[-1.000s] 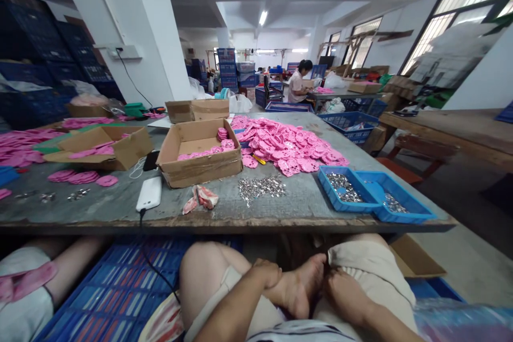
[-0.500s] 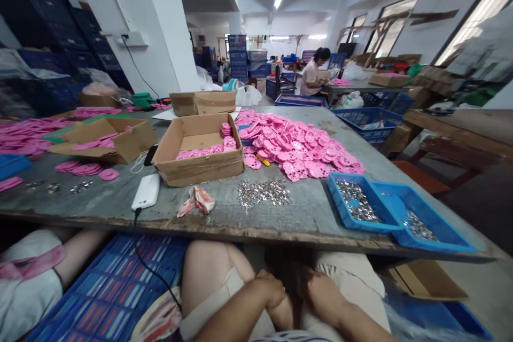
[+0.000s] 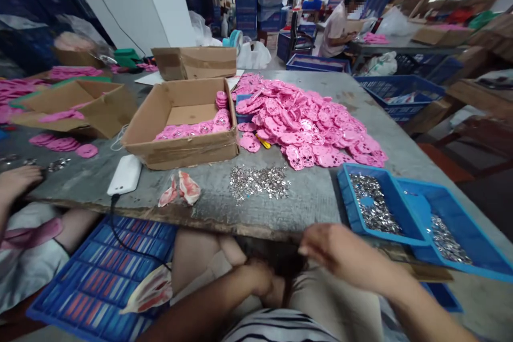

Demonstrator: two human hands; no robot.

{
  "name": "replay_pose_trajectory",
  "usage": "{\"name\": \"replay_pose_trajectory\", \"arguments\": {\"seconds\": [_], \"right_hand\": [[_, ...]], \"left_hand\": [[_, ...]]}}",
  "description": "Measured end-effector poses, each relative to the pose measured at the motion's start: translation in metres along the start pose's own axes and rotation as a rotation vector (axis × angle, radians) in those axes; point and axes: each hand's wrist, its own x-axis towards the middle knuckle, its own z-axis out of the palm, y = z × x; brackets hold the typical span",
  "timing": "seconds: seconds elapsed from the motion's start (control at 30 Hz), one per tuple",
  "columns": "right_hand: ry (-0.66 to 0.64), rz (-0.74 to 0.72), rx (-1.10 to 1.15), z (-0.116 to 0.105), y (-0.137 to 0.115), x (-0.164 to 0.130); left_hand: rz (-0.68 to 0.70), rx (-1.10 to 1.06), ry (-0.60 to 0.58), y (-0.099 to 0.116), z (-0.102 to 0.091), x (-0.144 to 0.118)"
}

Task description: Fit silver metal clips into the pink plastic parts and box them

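Both forearms bare to the frame edge; no sleeves, watch, rings or gloves visible. Left hand (image 3: 256, 280) and right hand (image 3: 340, 256) bare, fingers blurred in places, nails too soft to read. Top (image 3: 280, 328) at bottom edge: horizontal dark and white stripes, narrow bands, soft knit look. Shorts (image 3: 320, 299) pale beige, plain cloth, loose legs, hem of left leg showing as a lighter folded band above the knee. Knees and lower thighs uncovered. No markings or logos legible on any garment.
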Motion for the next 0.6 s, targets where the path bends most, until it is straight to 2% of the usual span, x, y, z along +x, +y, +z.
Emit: {"name": "replay_pose_trajectory", "arguments": {"seconds": [0.07,0.13,0.2,0.27,0.37,0.43,0.53,0.6], "right_hand": [[0.127,0.261,-0.048,-0.024,0.017,0.009],[0.232,0.477,-0.143,-0.033,0.033,0.03],[0.307,0.535,-0.258,-0.033,0.046,0.061],[0.408,0.582,-0.348,-0.03,0.055,0.092],[0.467,0.617,-0.385,-0.027,0.065,0.125],[0.467,0.619,-0.384,-0.024,0.07,0.133],[0.461,0.616,-0.389,-0.019,0.071,0.126],[0.478,0.621,-0.383,-0.016,0.065,0.114]], "left_hand": [[0.015,0.063,-0.042,0.007,-0.011,-0.017],[0.079,0.085,-0.091,0.014,-0.027,-0.035],[0.199,0.052,-0.149,0.023,-0.046,-0.053],[0.264,0.01,-0.13,0.031,-0.063,-0.069],[0.301,-0.184,-0.011,0.038,-0.078,-0.089],[0.319,-0.395,0.09,0.038,-0.081,-0.1],[0.308,-0.707,0.285,0.035,-0.079,-0.104],[0.309,-0.929,0.466,0.035,-0.081,-0.096]]}}
